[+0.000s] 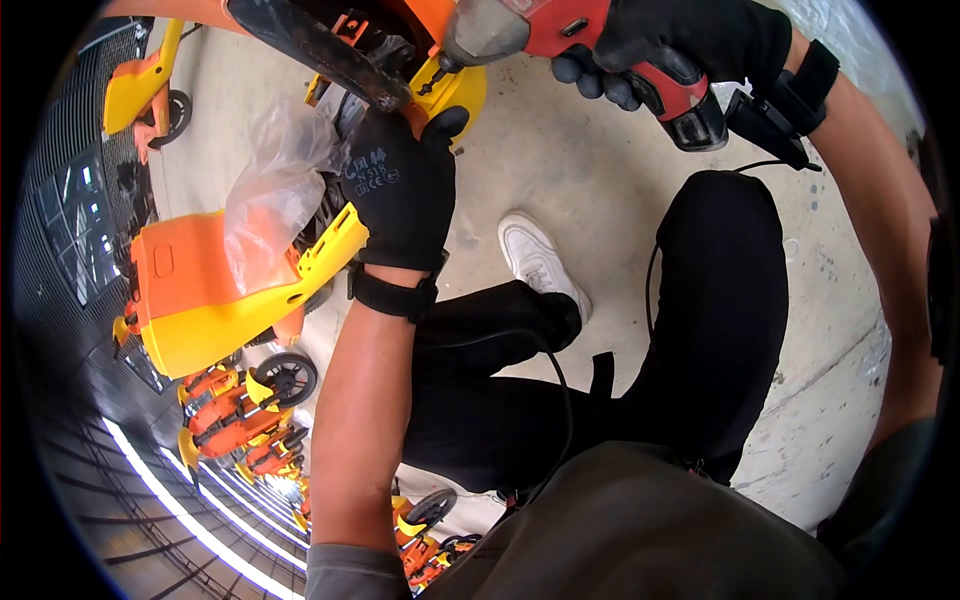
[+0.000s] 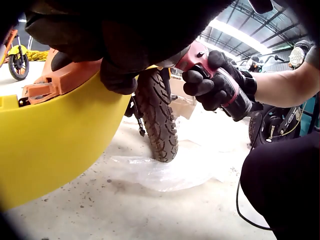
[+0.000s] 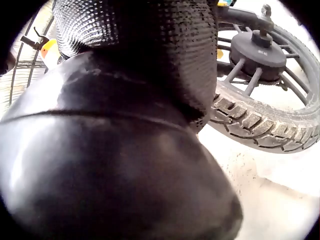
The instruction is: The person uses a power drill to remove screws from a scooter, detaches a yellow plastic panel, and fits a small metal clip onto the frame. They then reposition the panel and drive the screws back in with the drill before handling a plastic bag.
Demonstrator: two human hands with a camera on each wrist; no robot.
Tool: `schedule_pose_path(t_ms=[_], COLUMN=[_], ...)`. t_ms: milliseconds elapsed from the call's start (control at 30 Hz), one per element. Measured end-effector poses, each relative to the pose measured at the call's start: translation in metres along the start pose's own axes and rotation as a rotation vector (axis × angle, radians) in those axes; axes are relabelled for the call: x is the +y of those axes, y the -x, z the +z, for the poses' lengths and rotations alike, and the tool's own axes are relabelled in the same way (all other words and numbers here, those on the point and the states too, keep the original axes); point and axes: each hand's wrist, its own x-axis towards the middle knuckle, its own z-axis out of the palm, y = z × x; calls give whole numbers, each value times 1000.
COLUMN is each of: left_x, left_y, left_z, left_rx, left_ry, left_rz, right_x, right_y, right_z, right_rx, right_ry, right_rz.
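My right hand (image 1: 690, 50), in a black glove, grips a red and grey cordless impact driver (image 1: 565, 25) with a black battery. Its bit (image 1: 436, 75) points at the upper edge of a yellow body panel (image 2: 65, 145) on an orange and yellow electric moped. My left hand (image 1: 400, 190), gloved too, holds the rim of that panel; gloved fingers (image 2: 119, 80) lie over it in the left wrist view. A dark tube (image 1: 335, 55) of the moped hides part of the left fingers in the head view. Close beside that hand hangs a clear plastic bag (image 1: 280, 160).
An orange seat section with yellow trim (image 1: 210, 290) extends to the left. More orange and yellow mopeds (image 1: 225, 410) stand in a row behind. A knobbly tyre (image 2: 157, 115) rests near plastic sheeting (image 2: 170, 175) on the floor. A black cable (image 1: 655, 290) runs down past my knee.
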Motion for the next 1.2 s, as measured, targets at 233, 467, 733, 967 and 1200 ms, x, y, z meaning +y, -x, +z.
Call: schedule_pose_path(t_ms=[233,467,733,967,1200], left_x=[4,2,0,0,-6], left_y=[-1,0,-3,-2,-1], left_z=[-5,-3,-4,-4,0], left_rx=[-50,-47,-65,-78,-56], left_ry=[26,-65,-37,-83,-72], left_rz=[-37,-20,42,44,68], right_x=[-1,0,2,6,7], right_y=[0,-1,-2,-3,-1], right_z=[-1,-2,-4,-4,-3], right_rx=[37,3,1,-4,-2], right_ry=[40,-12,28,-37,-63], right_rz=[-1,-51,-36,-69,-77])
